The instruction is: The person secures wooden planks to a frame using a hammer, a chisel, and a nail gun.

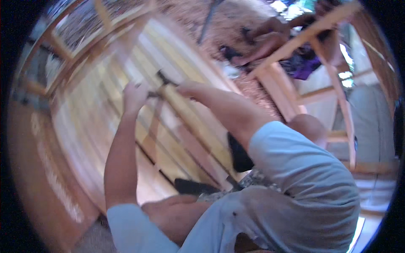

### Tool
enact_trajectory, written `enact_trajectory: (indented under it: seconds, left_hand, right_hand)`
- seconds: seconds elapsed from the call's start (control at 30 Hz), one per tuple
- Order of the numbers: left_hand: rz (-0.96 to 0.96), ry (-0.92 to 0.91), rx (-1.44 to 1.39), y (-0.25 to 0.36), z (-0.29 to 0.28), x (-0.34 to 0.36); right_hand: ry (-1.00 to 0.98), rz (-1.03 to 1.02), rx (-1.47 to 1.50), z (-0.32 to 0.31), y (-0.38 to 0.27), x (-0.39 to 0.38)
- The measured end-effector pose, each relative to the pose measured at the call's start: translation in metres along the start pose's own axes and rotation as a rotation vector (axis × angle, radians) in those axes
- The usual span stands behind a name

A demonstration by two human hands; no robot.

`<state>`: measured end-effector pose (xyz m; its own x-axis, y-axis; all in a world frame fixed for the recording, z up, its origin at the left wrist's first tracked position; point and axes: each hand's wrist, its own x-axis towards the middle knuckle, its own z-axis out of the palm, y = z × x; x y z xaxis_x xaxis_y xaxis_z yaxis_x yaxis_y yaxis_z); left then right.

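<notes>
My left hand point(136, 97) is closed over the slatted wooden panel point(90, 111). A small dark piece pokes out on its right side, too blurred to name. My right hand point(187, 89) is also closed, its fingers partly hidden, at a dark metal tool point(166, 79) whose kind I cannot make out. Between my hands begins a pale wooden strip point(185, 111) that runs along the panel toward my legs. Both arms stretch forward over the boards, and motion blurs the view.
A wooden frame point(61, 44) stands at the far left. Another wooden frame point(346, 101) rises at the right, with another person's arm point(268, 46) behind it. Wood shavings point(177, 19) cover the ground beyond the panel. A brown board point(38, 168) lies to the left.
</notes>
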<state>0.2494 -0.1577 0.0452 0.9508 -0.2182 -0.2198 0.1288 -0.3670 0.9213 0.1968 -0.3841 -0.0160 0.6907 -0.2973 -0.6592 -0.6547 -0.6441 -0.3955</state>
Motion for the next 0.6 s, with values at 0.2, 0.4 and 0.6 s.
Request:
enact_trajectory:
  seconds: [0.2,0.4,0.6]
  left_hand:
    - [-0.037,0.066,0.374,0.059,-0.039,-0.029]
    - [0.279,0.130,0.538,0.086,-0.039,-0.009]
    - [0.177,0.153,0.473,0.054,-0.113,-0.036]
  right_hand:
    - [-0.198,-0.225,-0.935,-0.096,-0.103,-0.086]
    - [-0.189,-0.331,-1.453,-0.134,-0.070,-0.055]
    - [-0.291,-0.278,-1.400,-0.072,-0.040,-0.054]
